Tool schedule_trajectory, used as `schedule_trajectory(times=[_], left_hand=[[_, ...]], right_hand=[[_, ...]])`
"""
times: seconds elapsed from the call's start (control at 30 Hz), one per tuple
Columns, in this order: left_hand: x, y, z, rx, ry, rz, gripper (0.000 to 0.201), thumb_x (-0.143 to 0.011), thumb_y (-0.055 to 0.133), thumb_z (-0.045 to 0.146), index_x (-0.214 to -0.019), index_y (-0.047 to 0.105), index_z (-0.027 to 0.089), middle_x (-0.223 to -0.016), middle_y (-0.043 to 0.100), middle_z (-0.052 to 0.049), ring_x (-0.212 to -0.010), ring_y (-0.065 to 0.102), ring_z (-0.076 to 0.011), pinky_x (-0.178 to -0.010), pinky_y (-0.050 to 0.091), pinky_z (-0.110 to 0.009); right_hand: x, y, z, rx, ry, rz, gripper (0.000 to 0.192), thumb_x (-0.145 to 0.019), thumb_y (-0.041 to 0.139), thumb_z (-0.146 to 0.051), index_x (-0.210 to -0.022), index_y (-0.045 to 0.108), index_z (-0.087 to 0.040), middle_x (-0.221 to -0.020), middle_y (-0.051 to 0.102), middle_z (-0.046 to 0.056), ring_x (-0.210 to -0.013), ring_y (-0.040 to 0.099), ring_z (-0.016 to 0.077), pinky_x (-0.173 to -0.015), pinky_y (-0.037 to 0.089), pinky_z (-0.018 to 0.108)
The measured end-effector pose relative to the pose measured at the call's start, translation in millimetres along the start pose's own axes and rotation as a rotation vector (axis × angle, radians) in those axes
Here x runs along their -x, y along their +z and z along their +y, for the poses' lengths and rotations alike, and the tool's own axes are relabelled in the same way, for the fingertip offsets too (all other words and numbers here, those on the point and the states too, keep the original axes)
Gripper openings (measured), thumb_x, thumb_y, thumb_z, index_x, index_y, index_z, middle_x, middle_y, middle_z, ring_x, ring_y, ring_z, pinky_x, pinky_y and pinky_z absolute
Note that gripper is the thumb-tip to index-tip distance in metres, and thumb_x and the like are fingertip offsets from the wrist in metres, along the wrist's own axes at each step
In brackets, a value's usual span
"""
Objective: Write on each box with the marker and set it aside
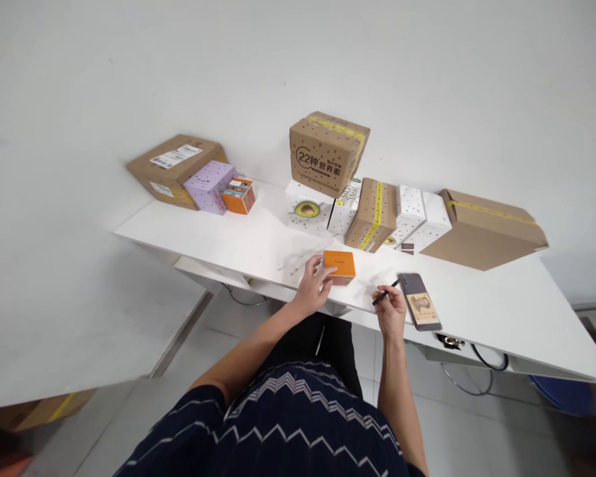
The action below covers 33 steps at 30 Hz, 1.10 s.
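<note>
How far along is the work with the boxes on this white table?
In hand: the left hand grips a small orange box on the table, and the right hand holds a pen beside a phone. Nothing shows as finished. The taped carton, the purple box and the flat brown box sit closed and untouched along the back.

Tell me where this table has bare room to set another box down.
Bare tabletop lies between the purple box and the left hand on the small orange box. More lies right of the phone, in front of the big flat carton. The back row around the avocado box is crowded.
</note>
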<state>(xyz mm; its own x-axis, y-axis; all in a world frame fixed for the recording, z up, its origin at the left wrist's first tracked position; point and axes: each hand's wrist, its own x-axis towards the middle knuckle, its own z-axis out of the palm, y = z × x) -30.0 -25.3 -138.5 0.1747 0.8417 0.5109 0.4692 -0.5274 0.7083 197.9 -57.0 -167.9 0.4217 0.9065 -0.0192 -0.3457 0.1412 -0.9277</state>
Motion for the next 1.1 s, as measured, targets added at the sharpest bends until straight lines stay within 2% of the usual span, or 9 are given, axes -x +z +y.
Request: schedule_trajectory(times=[0.2,0.37,0.5,0.6,0.73,0.8,0.87,0.97,1.1], left_hand=[[-10.6,-17.4,2.4,-0.015,0.021,0.122,0.043,-0.067,0.055,0.011,-0.108,0.045,0.02,-0.116,0.041,-0.011,-0.118,0.043,-0.0265,-0.1,0.042,-0.047],[-15.3,-19.2,-6.3,0.021,0.032,0.065,0.049,-0.062,0.053,0.01,-0.11,0.044,0.019,-0.116,0.039,-0.011,-0.118,0.041,-0.0269,-0.101,0.041,-0.047],[-9.7,-10.5,-3.6,-0.005,0.059,0.023,0.049,-0.067,0.056,0.015,-0.115,0.043,0.019,-0.121,0.036,-0.012,-0.121,0.04,-0.0278,-0.103,0.039,-0.048],[-3.7,-2.7,-1.4,-0.043,0.069,0.009,0.05,-0.071,0.057,0.018,-0.118,0.043,0.02,-0.124,0.036,-0.013,-0.122,0.041,-0.0281,-0.101,0.041,-0.048],[0.8,2.6,-2.8,-0.072,0.059,0.033,0.049,-0.073,0.057,0.018,-0.12,0.045,0.02,-0.123,0.037,-0.012,-0.122,0.042,-0.0268,-0.1,0.042,-0.045],[0.6,1.7,-4.2,-0.102,0.031,0.028,0.047,-0.073,0.058,0.019,-0.119,0.048,0.02,-0.124,0.037,-0.012,-0.122,0.043,-0.0272,-0.1,0.043,-0.045],[-0.7,-0.8,-5.1,-0.142,-0.005,0.017,0.044,-0.073,0.059,0.02,-0.117,0.051,0.02,-0.126,0.038,-0.012,-0.122,0.044,-0.0282,-0.098,0.043,-0.046],[-3.6,-4.6,-5.5,-0.209,-0.044,-0.007,0.041,-0.072,0.061,0.022,-0.113,0.055,0.021,-0.126,0.039,-0.012,-0.122,0.044,-0.0299,-0.096,0.045,-0.046],[-5.7,-5.6,-5.7,-0.24,-0.062,-0.023,0.041,-0.07,0.063,0.022,-0.11,0.057,0.021,-0.125,0.04,-0.012,-0.122,0.045,-0.03,-0.094,0.046,-0.044]], right_hand=[[2.4,4.7,3.7,0.051,-0.07,0.027,0.035,-0.063,0.078,-0.027,-0.087,0.052,-0.021,-0.086,0.067,-0.002,-0.068,0.062,0.0097,-0.07,0.048,0.028],[5.1,9.7,0.5,0.031,-0.121,0.082,0.039,-0.068,0.075,-0.039,-0.083,0.042,-0.024,-0.061,0.058,-0.009,-0.059,0.057,0.0092,-0.06,0.045,0.024],[6.0,11.3,-2.9,0.001,-0.148,0.124,0.042,-0.074,0.067,-0.051,-0.074,0.035,-0.024,-0.047,0.046,-0.013,-0.042,0.042,0.0066,-0.048,0.037,0.021],[5.7,11.0,-5.7,-0.019,-0.101,0.126,0.04,-0.078,0.058,-0.06,-0.076,0.041,-0.023,-0.044,0.045,-0.012,-0.039,0.04,0.0076,-0.046,0.035,0.022],[2.7,13.9,-11.8,-0.085,-0.018,0.063,0.048,-0.078,0.051,-0.065,-0.095,0.056,-0.021,-0.062,0.063,-0.002,-0.051,0.054,0.0111,-0.054,0.042,0.027],[0.3,18.8,-15.5,-0.096,-0.012,0.06,0.046,-0.077,0.054,-0.062,-0.096,0.059,-0.02,-0.074,0.068,0.001,-0.058,0.058,0.0122,-0.058,0.045,0.029],[-2.1,25.8,-19.4,-0.081,-0.05,0.067,0.037,-0.074,0.063,-0.052,-0.093,0.06,-0.021,-0.076,0.067,0.0,-0.06,0.058,0.0118,-0.059,0.045,0.029],[-4.9,38.3,-25.2,-0.067,-0.13,0.061,0.027,-0.067,0.073,-0.035,-0.082,0.056,-0.021,-0.066,0.059,-0.006,-0.057,0.054,0.0086,-0.059,0.044,0.026],[-6.0,53.4,-31.5,-0.099,-0.152,0.034,0.025,-0.068,0.071,-0.028,-0.072,0.048,-0.021,-0.052,0.045,-0.011,-0.047,0.042,0.0061,-0.053,0.04,0.022]])
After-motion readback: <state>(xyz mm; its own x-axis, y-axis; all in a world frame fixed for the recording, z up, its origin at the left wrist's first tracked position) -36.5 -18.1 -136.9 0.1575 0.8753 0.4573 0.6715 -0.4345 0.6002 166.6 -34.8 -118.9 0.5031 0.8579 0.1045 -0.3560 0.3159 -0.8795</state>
